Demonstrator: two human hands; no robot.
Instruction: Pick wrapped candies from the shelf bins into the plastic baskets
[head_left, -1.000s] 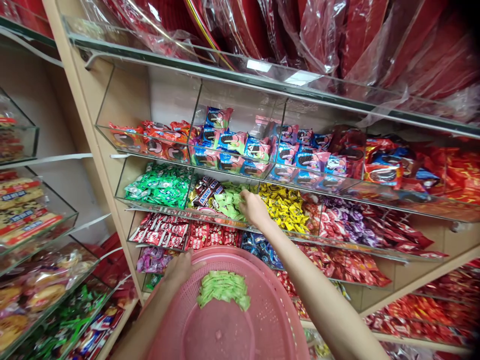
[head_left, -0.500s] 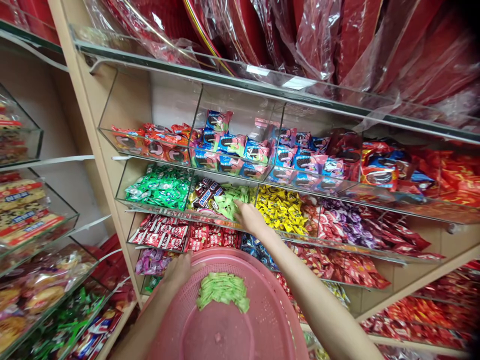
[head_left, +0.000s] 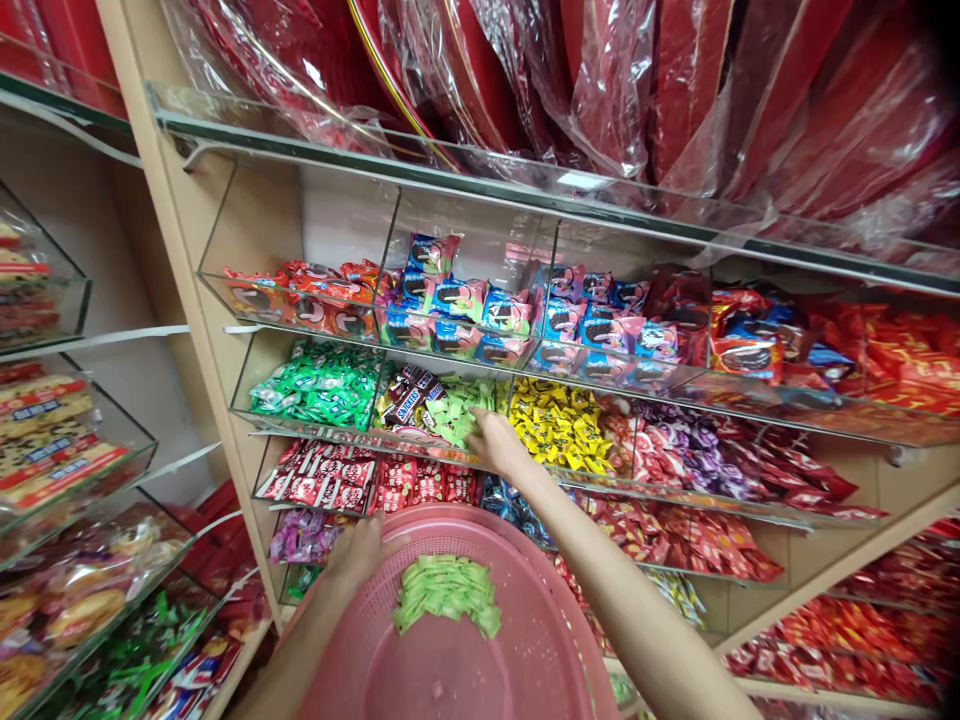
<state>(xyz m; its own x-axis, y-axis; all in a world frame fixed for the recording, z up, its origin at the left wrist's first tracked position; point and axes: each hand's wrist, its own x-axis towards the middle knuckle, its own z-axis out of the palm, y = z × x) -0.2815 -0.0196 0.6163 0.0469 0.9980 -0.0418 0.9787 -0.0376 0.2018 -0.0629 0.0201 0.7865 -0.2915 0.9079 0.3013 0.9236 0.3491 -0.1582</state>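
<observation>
My left hand (head_left: 361,552) is closed on the left rim of a round pink plastic basket (head_left: 555,620). Inside, toward the far side, lies a heap of small green-wrapped candies (head_left: 447,592). At a clear shelf compartment, my right hand (head_left: 496,445) has its fingers bent against a pile of the same green candies (head_left: 456,412); the fingers look closed on some, though their tips are partly hidden. Snickers bars (head_left: 409,397) share that compartment, left of the green pile. Yellow-wrapped candies (head_left: 562,425) fill the neighbouring compartment, just right of the hand.
Left of the Snickers are dark-green-wrapped candies (head_left: 319,385). Above runs a row of blue and pink snack packs (head_left: 457,298) behind a clear front. A glass shelf edge (head_left: 525,190) carries red plastic-wrapped goods. A wooden upright (head_left: 196,340) separates shelves of bagged snacks (head_left: 56,430) at left.
The view has shifted slightly, so the shelves sit a little lower. My right hand stays at the green candies, and my left hand still holds the basket.
</observation>
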